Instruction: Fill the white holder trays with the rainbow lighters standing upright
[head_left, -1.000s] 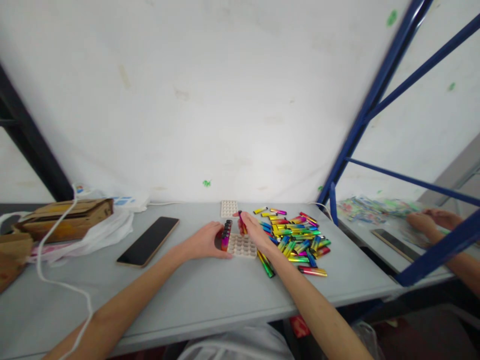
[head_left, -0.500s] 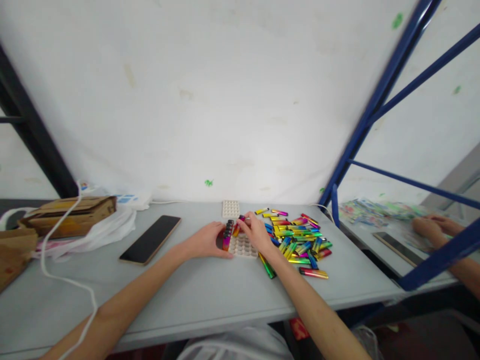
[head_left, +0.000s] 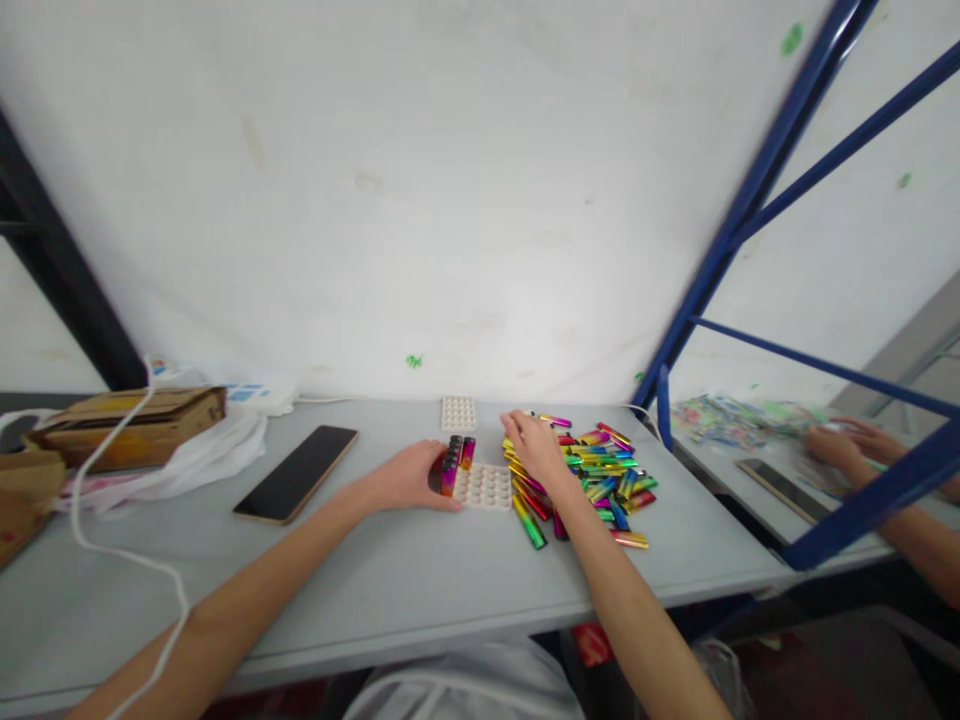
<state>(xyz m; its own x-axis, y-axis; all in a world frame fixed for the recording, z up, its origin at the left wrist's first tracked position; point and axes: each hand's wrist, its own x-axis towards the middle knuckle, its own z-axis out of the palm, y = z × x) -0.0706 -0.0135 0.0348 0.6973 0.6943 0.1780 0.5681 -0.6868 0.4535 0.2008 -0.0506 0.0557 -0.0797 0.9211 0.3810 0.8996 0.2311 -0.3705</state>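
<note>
A white tray [head_left: 484, 487] with rows of round holes lies on the table. A short row of lighters [head_left: 450, 470] with black tops stands upright along its left side, and one more purple-and-orange lighter [head_left: 468, 453] stands beside the row at the back. My left hand [head_left: 412, 477] is wrapped round the tray's left end and the standing lighters, thumb in front and fingers behind. To the right, my right hand [head_left: 534, 445] is over the near-left part of a pile of shiny coloured lighters [head_left: 600, 470]. Its fingers are bent and slightly apart, with nothing visible in them.
A second holed tray [head_left: 458, 413] lies near the wall. At left are a phone [head_left: 296, 474], a cardboard box [head_left: 135, 425], a plastic bag [head_left: 232, 440] and a white cable [head_left: 127, 558]. A blue metal frame [head_left: 720, 270] divides off another person's hands [head_left: 847, 450] at right.
My right hand has let go of a lighter, now standing in the tray, and moved right to the pile. My left hand stays at the tray's left end.
</note>
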